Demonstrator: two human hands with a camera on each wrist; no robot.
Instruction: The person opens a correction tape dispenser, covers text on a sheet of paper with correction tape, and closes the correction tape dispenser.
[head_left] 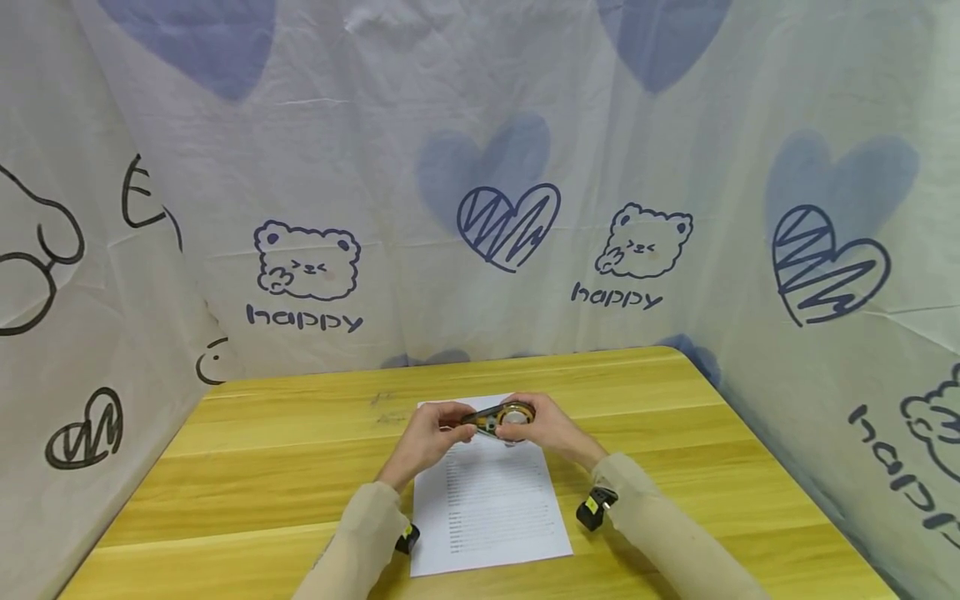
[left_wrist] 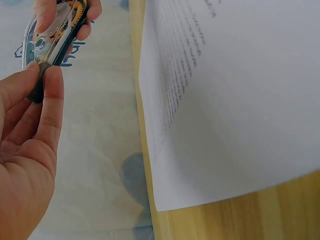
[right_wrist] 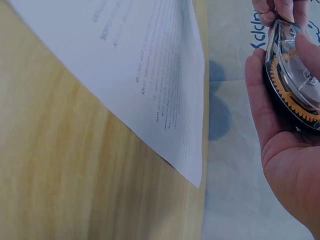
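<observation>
Both hands hold a correction tape (head_left: 516, 413) above the printed sheet of paper (head_left: 502, 500). Its clear shell shows orange gear wheels inside, plain in the right wrist view. My right hand (head_left: 553, 429) grips the wide round body, thumb on the clear face and fingers along the dark underside. With thumb and fingertips, my left hand (head_left: 423, 437) pinches the narrow end; in the left wrist view a dark green cap (left_wrist: 36, 93) shows there between the fingers. Part of the tape's body is hidden behind the right thumb.
The sheet lies on a yellow wood-grain table (head_left: 300, 467), under and between the forearms. Black wrist cameras (head_left: 592, 510) sit at both cuffs. A pale curtain (head_left: 420, 275) printed with hearts and bears hangs behind the table and along its sides.
</observation>
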